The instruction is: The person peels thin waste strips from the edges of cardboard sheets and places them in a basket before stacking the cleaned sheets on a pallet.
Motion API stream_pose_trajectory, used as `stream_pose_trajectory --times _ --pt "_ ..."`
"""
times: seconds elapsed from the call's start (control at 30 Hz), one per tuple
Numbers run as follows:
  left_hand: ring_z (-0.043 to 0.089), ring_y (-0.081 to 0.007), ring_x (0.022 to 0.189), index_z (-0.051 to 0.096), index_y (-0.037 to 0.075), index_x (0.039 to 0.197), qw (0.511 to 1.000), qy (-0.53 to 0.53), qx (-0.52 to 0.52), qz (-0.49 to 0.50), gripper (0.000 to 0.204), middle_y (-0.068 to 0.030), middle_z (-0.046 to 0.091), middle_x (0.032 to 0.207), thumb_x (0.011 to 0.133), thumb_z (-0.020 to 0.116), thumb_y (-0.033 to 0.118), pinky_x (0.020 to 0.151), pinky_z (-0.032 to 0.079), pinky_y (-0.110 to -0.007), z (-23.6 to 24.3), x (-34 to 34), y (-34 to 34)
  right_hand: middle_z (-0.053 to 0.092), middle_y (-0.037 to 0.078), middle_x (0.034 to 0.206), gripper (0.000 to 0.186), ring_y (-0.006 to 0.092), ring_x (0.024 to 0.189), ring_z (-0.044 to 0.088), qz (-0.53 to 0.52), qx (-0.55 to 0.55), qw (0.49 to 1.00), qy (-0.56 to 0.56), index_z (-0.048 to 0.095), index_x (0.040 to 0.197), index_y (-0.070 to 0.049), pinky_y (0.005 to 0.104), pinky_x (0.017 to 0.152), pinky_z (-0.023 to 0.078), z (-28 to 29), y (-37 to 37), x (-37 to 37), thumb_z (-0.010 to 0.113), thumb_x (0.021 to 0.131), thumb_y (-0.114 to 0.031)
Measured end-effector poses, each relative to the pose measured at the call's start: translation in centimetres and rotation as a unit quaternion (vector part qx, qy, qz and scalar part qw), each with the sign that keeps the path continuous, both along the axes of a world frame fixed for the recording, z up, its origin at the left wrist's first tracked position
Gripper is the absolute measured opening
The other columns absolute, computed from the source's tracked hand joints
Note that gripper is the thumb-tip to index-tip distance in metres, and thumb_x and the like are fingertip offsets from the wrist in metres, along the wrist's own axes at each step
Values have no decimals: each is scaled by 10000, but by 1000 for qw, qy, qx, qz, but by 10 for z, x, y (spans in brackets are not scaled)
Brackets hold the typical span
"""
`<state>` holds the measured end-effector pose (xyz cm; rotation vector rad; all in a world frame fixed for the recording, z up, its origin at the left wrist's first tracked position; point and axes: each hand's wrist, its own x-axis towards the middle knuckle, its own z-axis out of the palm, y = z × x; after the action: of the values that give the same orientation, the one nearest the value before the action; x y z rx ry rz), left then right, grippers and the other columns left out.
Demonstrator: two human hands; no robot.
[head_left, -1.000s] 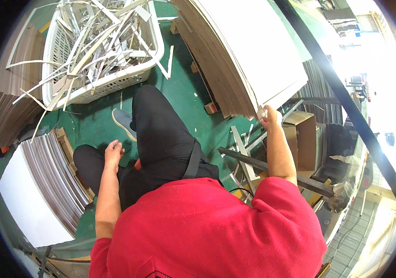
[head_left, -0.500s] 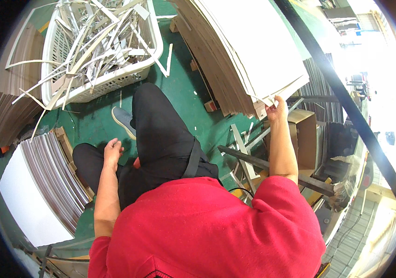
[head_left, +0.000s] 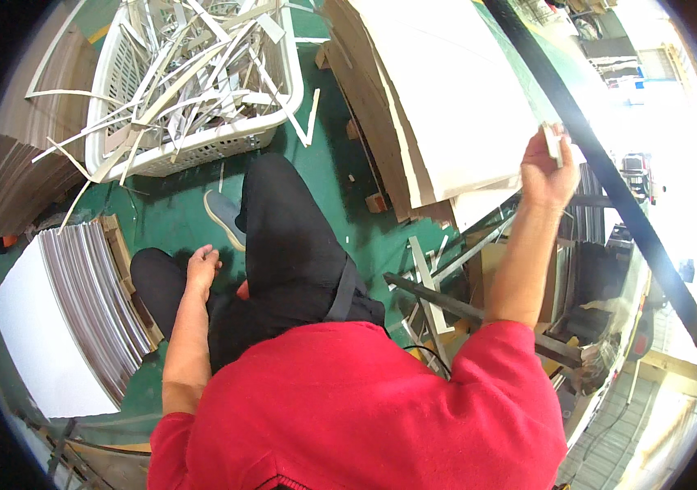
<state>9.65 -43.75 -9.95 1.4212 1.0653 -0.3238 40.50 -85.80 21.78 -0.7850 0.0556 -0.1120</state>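
My right hand (head_left: 548,175) is raised beside the right edge of a tall stack of white-topped board sheets (head_left: 455,90). A short, pale, flat strip (head_left: 553,145) is pinched between its fingers and thumb. The top sheets of that stack lie slightly askew, with a corner jutting out below the hand. My left hand (head_left: 203,266) hangs over the gap between my knees, its fingers loosely bent and apart, with nothing seen in it.
A white plastic basket (head_left: 193,151) heaped with pale offcut strips stands ahead to the left. Another board stack (head_left: 46,327) sits at my left on a pallet. A dark metal bar (head_left: 593,155) slants across the right, and a lower bar (head_left: 463,304) crosses near loose strips.
My right hand has left the stack's near corner and moved up and to the right, carrying the pale strip. My left hand stays nearly where it was.
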Motion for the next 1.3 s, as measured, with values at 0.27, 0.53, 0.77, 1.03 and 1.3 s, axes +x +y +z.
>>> stream_pose_trajectory --times 0.27,0.53,0.77,1.03,1.3 --pt "528 -106 688 445 -13 1250 998 -15 -40 39 453 -23 545 805 856 550 184 580 419 -245 1 -7 1 566 140 923 221 265 769 589 -87 -169 943 273 473 1049 23 354 672 516 -165 -56 20 429 857 -76" --pt "556 -154 778 441 8 1262 1000 -6 10 -18 442 -64 575 982 874 520 204 660 448 -285 -3 -13 6 565 121 815 207 183 706 559 -20 -442 894 -75 518 966 38 315 651 486 23 -29 117 474 835 -117" --pt "541 -128 642 486 -47 1200 998 -37 47 -11 434 -57 583 764 829 566 165 575 425 -258 -17 -8 -4 586 77 649 308 142 587 588 252 -717 642 -103 605 993 -15 266 590 487 22 165 38 593 741 -192" --pt "549 -113 780 468 -15 1233 995 -96 -15 0 434 -51 597 905 863 543 198 665 432 -251 60 1 -3 625 153 730 323 223 638 636 481 -570 666 -35 492 1111 38 343 597 517 -135 192 -99 527 830 -119" --pt "485 -229 1116 143 66 1409 861 -376 -338 -58 735 -167 466 1246 878 539 384 900 399 -350 177 106 -50 607 187 789 362 322 759 623 449 -599 634 -197 454 1165 22 365 672 490 -101 193 -176 540 842 -117"
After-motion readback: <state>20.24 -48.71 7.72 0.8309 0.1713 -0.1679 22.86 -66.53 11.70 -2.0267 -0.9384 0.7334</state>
